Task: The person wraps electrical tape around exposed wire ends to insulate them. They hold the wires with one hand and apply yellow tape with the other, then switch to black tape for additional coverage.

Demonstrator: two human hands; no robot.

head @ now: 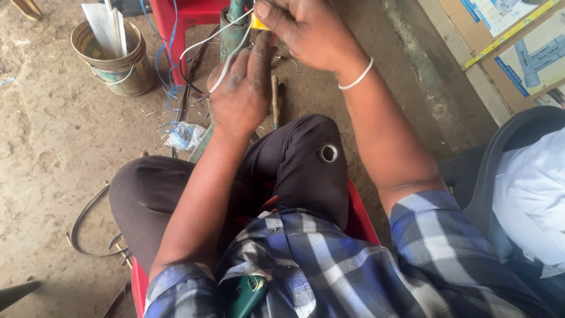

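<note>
My left hand (242, 88) is stained dark and its fingers close around a white wire (203, 40) that loops up to the top of the view. My right hand (306, 32), with a white band on the wrist, pinches the same wire beside a small yellow piece (257, 23) at the top edge. Both hands work just in front of a green metal cylinder (233, 32) standing on the ground. I sit on a red stool (359, 215) with my dark trousers below the hands. A thin brown stick (275, 100) lies on the ground beside the left hand.
A worn bucket (115, 59) with white sheets stands at upper left. Blue wires (168, 53) hang from a red stool (182, 15). A crumpled plastic scrap (185, 135) and a curved dark strap (88, 224) lie on the dirt floor. A person in white (529, 194) sits at right.
</note>
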